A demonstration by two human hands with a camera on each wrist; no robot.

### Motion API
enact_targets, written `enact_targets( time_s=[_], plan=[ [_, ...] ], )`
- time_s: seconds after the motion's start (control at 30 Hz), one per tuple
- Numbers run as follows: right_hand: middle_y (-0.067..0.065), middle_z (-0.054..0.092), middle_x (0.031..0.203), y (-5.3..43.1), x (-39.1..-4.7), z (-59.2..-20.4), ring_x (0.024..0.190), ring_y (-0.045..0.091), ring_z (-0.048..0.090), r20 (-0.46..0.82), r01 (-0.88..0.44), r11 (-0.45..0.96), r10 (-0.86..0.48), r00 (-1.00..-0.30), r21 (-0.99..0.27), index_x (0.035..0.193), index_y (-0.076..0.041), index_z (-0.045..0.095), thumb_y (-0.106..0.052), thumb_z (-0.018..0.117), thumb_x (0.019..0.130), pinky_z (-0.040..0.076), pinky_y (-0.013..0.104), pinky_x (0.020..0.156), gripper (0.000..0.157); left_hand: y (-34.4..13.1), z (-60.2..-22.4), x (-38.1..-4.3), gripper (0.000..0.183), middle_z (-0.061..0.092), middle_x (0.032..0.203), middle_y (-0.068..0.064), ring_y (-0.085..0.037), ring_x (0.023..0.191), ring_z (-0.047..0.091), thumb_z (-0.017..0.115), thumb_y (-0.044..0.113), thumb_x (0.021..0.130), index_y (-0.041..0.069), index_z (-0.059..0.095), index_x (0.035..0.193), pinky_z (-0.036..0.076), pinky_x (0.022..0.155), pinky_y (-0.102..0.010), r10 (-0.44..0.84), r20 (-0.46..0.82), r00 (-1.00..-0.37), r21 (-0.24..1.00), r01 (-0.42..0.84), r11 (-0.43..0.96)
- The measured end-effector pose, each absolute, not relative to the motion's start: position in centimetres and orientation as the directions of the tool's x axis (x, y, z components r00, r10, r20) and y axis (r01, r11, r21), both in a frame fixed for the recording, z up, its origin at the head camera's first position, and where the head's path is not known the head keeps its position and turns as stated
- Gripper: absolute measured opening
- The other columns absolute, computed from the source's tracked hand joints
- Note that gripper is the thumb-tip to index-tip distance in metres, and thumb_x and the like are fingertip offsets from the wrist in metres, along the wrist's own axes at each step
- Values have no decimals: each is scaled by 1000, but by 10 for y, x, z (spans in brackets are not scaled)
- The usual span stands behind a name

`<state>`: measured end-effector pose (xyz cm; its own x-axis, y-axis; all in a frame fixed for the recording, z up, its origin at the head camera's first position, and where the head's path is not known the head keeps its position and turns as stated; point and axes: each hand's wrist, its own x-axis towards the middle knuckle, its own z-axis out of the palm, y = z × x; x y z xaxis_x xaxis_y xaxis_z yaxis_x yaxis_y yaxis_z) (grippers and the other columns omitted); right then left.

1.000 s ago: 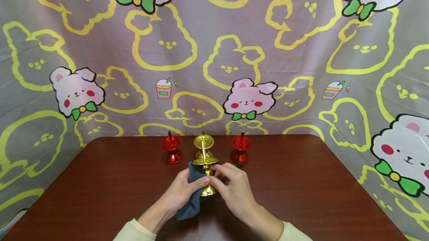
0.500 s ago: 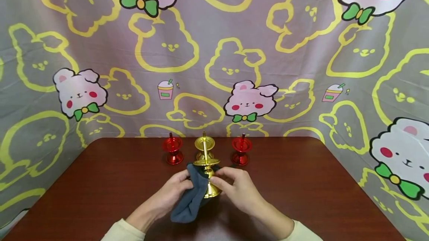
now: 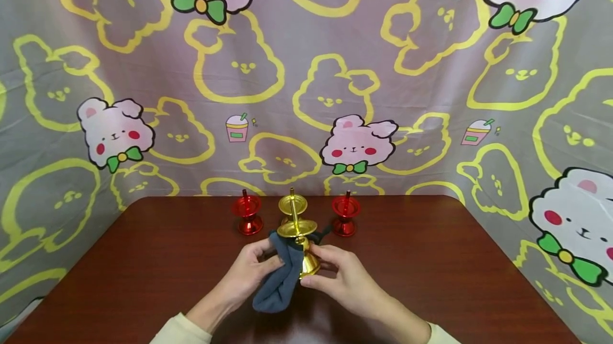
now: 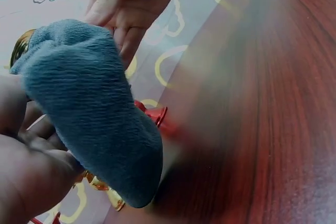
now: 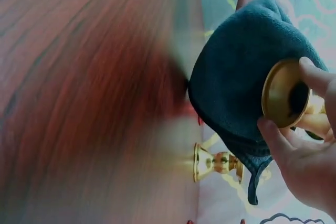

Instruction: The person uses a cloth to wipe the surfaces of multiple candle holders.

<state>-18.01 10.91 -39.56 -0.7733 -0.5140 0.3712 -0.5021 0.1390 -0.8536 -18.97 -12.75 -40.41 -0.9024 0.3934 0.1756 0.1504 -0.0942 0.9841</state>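
Observation:
A gold candle holder with a shallow dish and upright spike is held above the table, tilted so its base sits right of its top. My left hand grips a blue-grey cloth against the holder's stem; the cloth's lower end hangs loose. In the left wrist view the cloth hides most of the holder. My right hand pinches the flared base between thumb and fingers. The right wrist view shows the round base in those fingers, with the cloth behind it.
Along the table's back edge stand a red candle holder at left, another gold one in the middle, partly hidden, and a second red one at right. A cartoon-print curtain hangs behind the brown table.
The gold holder has tilted, its base swinging right. My right fingers have moved from the stem down to the base. My left thumb has shifted from the stem onto the cloth.

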Motion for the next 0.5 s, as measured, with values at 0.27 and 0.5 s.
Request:
enact_targets(
  time_s=[0.27, 0.5],
  plan=[
    [-7, 55, 101, 98, -172, -396, 99, 11, 60, 529, -651, 424, -380, -759, -630, 136, 1, 60, -17, 85, 82, 53, 31, 81, 63, -118, -410, -193, 34, 72, 105, -15, -18, 94, 68, 74, 1, 86, -13, 65, 116, 56, 80, -31, 235, 195, -952, 980, 181, -79],
    [-2, 51, 93, 87, -176, -401, 88, 12, 57, 750, -735, 594, -310, -584, -327, 126, 2, 68, -8, 90, 65, 50, 29, 75, 66, -108, -409, -194, 34, 72, 102, -16, -19, 93, 67, 75, -1, 84, -11, 65, 115, 56, 78, -30, 147, 175, -973, 982, 162, -101]
  ],
)
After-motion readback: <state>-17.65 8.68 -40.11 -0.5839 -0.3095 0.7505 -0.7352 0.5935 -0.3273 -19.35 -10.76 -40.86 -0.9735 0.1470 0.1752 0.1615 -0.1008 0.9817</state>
